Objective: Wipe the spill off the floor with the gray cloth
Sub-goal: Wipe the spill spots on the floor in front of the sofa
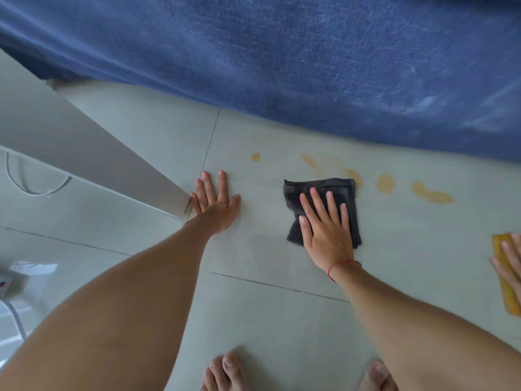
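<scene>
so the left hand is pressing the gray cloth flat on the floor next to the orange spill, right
Not quite. The head view shows the right hand pressing the gray cloth flat on the floor next to the orange spill. The left hand lies bare on the tile.

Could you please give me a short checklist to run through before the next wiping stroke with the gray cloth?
1. Right hand flat on the gray cloth: ok.
2. Left hand braced on the bare floor, clear of the cloth: ok.
3. Cloth folded, lying flat: ok.
4. Spill cleared: not ok; orange patches remain beyond and right of the cloth.
5. Blue fabric clear of the spill: cannot tell.
6. Someone else's hand on a yellow cloth clear of the stroke path: ok.
</scene>
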A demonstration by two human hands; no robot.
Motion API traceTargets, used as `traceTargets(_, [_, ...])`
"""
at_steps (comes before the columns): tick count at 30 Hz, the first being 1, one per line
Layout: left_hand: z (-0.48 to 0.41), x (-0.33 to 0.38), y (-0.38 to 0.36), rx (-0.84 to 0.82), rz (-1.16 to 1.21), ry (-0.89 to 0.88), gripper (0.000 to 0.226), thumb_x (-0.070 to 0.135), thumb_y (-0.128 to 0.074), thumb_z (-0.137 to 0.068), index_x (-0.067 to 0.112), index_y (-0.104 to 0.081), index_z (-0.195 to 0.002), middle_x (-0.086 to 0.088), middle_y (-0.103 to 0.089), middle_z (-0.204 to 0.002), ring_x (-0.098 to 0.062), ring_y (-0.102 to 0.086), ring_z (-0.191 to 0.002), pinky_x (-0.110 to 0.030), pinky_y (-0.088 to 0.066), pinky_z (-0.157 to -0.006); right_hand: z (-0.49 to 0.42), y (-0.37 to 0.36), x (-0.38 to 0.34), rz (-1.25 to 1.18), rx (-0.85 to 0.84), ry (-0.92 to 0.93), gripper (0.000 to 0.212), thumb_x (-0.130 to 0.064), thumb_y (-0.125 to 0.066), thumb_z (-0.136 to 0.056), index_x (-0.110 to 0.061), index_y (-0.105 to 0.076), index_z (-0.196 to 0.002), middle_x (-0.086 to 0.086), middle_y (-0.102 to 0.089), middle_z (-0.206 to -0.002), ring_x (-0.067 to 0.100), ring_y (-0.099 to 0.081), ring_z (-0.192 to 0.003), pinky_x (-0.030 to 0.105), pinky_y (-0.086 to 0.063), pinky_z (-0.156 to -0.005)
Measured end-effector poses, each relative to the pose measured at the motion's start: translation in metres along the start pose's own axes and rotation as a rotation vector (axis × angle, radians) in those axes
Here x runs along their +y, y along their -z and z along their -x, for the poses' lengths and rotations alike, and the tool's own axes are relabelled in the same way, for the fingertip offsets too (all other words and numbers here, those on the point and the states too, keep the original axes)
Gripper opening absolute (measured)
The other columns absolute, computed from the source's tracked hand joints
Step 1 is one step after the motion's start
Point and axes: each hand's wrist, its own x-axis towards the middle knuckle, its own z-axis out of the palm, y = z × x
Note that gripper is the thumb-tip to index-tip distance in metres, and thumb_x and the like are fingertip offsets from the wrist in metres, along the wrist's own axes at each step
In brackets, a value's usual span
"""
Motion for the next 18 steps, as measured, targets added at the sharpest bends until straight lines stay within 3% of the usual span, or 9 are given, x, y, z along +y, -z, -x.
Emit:
traceTargets(3, [-0.002, -0.001, -0.001, -0.007, -0.004, 0.0, 0.066, 0.045, -0.023, -0.1, 0.033, 0.016, -0.152, -0.005, 0.031, -0.158, -0.02, 0.028, -0.146, -0.039, 0.014, -0.12, -0.022, 0.005, -0.002, -0.017, 0.007, -0.083, 0.058, -0.046, -0.016, -0.094, -0.031, -0.031, -0.148, -0.004, -0.024, -0.16, 0.03, -0.02, -0.148, 0.055, -0.013, -0.117])
traceTargets(5, [-0.004, -0.001, -0.002, -0.005, -0.01, -0.001, 0.066, 0.045, -0.023, -0.1, 0.033, 0.016, -0.152, -0.005, 0.031, -0.158, -0.021, 0.028, -0.146, -0.039, 0.013, -0.121, -0.046, 0.007, -0.015, -0.013, -0.005, -0.124, 0.057, -0.048, -0.019, -0.095, -0.034, -0.025, -0.15, -0.002, -0.014, -0.162, 0.036, -0.01, -0.149, 0.062, -0.007, -0.116])
traceTargets(8, [-0.007, -0.003, -0.004, -0.003, -0.006, -0.006, 0.066, 0.045, -0.023, -0.1, 0.033, 0.016, -0.152, -0.005, 0.032, -0.158, -0.02, 0.029, -0.146, -0.039, 0.013, -0.121, -0.086, 0.008, -0.042, -0.004, -0.028, -0.058, 0.053, -0.046, -0.027, -0.098, -0.038, -0.019, -0.15, -0.004, -0.001, -0.164, 0.043, 0.002, -0.147, 0.068, 0.002, -0.112])
traceTargets(14, [-0.006, -0.002, 0.0, -0.039, -0.004, -0.005, 0.066, 0.046, -0.021, -0.1, 0.034, 0.02, -0.151, -0.004, 0.036, -0.156, -0.019, 0.032, -0.145, -0.039, 0.015, -0.12, -0.113, 0.007, -0.09, -0.009, -0.01, 0.129, 0.05, -0.041, -0.027, -0.1, -0.036, -0.025, -0.149, -0.01, -0.011, -0.162, 0.023, -0.004, -0.151, 0.068, 0.001, -0.111])
traceTargets(18, [-0.003, 0.0, 0.002, -0.056, 0.005, -0.009, 0.066, 0.046, -0.021, -0.1, 0.034, 0.021, -0.15, -0.004, 0.037, -0.155, -0.019, 0.033, -0.144, -0.038, 0.015, -0.12, -0.097, 0.007, -0.077, -0.011, -0.027, 0.203, 0.05, -0.041, -0.026, -0.1, -0.035, -0.028, -0.149, -0.01, -0.017, -0.161, 0.022, -0.011, -0.15, 0.063, -0.002, -0.115])
